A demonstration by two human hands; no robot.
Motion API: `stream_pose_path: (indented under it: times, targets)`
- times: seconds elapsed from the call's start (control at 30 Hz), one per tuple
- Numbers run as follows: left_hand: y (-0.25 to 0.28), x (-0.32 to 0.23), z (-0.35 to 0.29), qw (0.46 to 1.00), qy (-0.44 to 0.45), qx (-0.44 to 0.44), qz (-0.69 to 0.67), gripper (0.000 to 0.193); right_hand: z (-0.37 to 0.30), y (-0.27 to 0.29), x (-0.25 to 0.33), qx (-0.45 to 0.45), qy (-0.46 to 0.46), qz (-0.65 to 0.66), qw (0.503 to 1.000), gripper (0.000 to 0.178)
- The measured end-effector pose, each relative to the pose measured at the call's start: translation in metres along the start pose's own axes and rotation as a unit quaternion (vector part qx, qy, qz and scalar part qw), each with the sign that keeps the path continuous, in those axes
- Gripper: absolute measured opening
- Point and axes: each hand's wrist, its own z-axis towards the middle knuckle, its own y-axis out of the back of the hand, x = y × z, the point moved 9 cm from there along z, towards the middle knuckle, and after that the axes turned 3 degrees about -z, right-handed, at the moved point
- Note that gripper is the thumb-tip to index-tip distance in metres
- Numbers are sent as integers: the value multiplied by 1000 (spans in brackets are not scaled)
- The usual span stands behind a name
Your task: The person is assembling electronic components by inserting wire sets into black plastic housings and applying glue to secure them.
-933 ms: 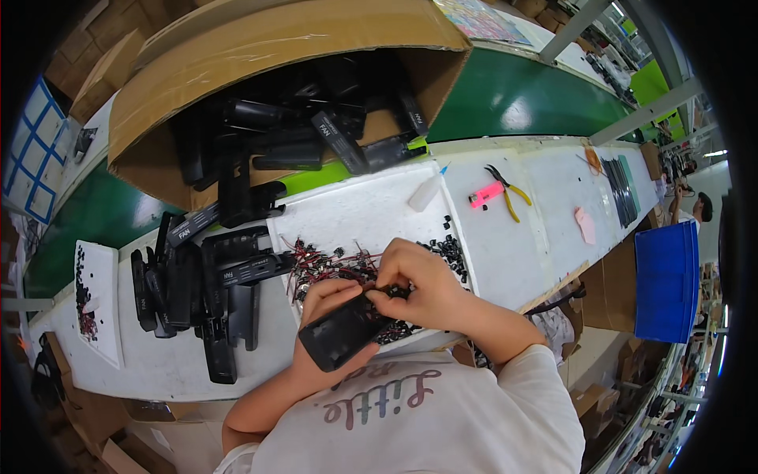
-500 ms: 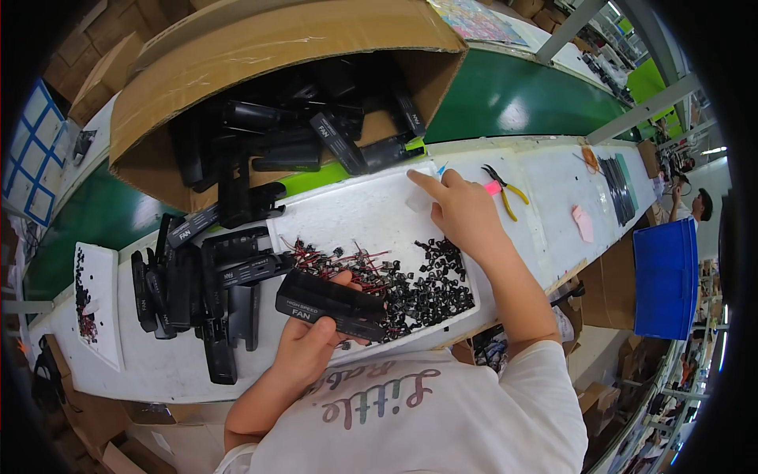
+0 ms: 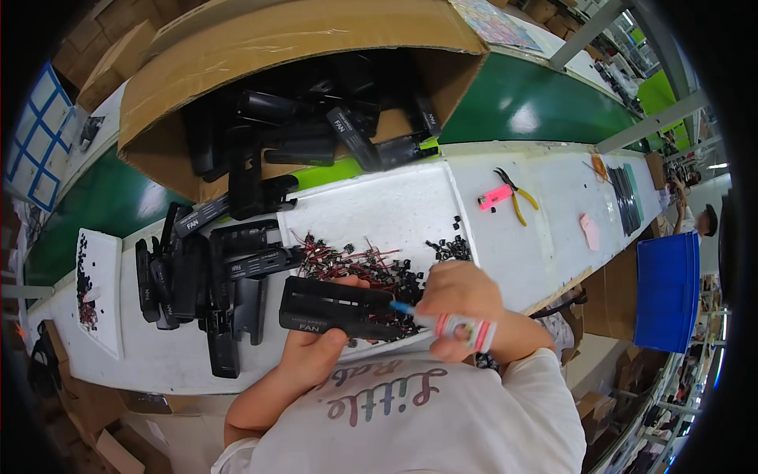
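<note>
My left hand (image 3: 310, 357) grips a long black plastic fan housing (image 3: 335, 304) from below and the near side, its hollow side turned up. In my right hand (image 3: 462, 288) is a small white bottle (image 3: 467, 332) with a red label and a thin blue nozzle. The nozzle tip is at the right end of the housing; whether it touches cannot be made out. Below both hands lies a white foam tray (image 3: 395, 197), with small black parts (image 3: 448, 250) and red-and-black wires (image 3: 347, 257) heaped in its near half.
More black housings (image 3: 189, 276) are piled left of the tray. A large open cardboard box (image 3: 260, 59) full of them stands behind. To the right lie a pink lighter (image 3: 495, 197), yellow-handled pliers (image 3: 519, 207), a pink scrap (image 3: 589, 231) and dark strips (image 3: 624, 201).
My right hand has come from the tray's far edge toward me, and the bottle now shows in its grip beside the housing. The left hand still holds the housing, tilted more upward.
</note>
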Motion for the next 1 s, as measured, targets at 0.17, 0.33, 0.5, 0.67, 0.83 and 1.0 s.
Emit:
stream_pose_path:
  times: [0.17,0.33,0.5,0.67,0.83,1.0]
  targets:
    - [-1,-3,-2,999,-22,-6,47,66,-2,-7,8,-27,35,21,999,37]
    - [0,-4,-3,996,-22,-19,80,73,-1,-8,12,-26,50,11,998,40]
    - [0,-5,-3,996,-35,-15,87,73,-1,-11,11,-29,51,13,998,42]
    - [-1,-6,-2,995,-36,-15,88,74,-1,-11,11,-33,50,13,998,43]
    - [-4,-7,-1,998,-47,9,42,63,1,-3,12,-31,33,2,999,41]
    - [18,-26,-7,985,-91,-67,128,80,0,44,-32,-99,-184,-246,946,31]
